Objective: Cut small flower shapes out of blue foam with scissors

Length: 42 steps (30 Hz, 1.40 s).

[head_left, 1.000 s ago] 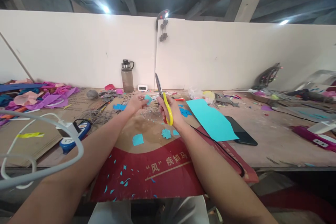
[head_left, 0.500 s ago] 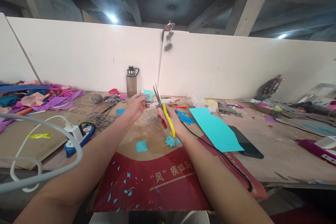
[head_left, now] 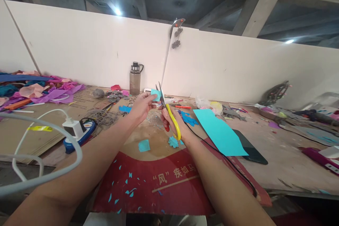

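Observation:
My left hand (head_left: pixel 141 107) pinches a small turquoise paper piece (head_left: pixel 156 95) held up over the bench. My right hand (head_left: pixel 173 120) grips yellow-handled scissors (head_left: pixel 169 113), blades pointing up and touching the paper piece's right edge. Below the hands, on a brown and red cardboard sheet (head_left: pixel 159 180), lie a cut turquoise flower shape (head_left: pixel 173 142) and a small turquoise square (head_left: pixel 144 145). Tiny turquoise scraps dot the red part.
A large turquoise paper sheet (head_left: pixel 218 130) lies on a dark tablet (head_left: pixel 251 150) to the right. A water bottle (head_left: pixel 135 78) stands by the white wall. Left are a power strip with charger (head_left: pixel 76 130), white cables and a heap of purple and pink material (head_left: pixel 39 93). Tools clutter the far right.
My hands have come closer together: the scissors' blades now meet the paper piece, which was held apart from them half a second ago. The view has shifted slightly.

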Motion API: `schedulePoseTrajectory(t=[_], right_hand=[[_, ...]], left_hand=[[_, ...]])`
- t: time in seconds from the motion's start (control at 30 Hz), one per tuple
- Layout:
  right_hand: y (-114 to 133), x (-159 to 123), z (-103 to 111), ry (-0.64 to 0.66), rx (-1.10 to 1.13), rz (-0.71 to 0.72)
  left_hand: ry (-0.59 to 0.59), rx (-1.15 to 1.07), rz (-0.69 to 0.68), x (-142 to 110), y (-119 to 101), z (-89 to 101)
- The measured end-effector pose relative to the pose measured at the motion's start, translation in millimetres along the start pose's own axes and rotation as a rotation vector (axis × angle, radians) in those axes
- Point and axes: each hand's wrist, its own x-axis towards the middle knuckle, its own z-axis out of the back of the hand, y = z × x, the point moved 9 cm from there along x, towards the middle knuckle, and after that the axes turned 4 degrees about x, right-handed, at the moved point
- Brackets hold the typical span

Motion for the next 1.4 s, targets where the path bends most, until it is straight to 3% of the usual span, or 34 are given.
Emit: schedulePoseTrajectory(t=[0.47, 1.4], right_hand=[[-0.7, -1.9, -6.1, 0.008, 0.077, -0.044], [-5.8, -2.5, -4.9, -0.04, 0.182, -0.074]], left_hand=[[-0.047, 0.023, 0.003, 0.7, 1.2, 2.9], [-0.022, 0.002, 0.034, 3.8, 2.3, 3.0]])
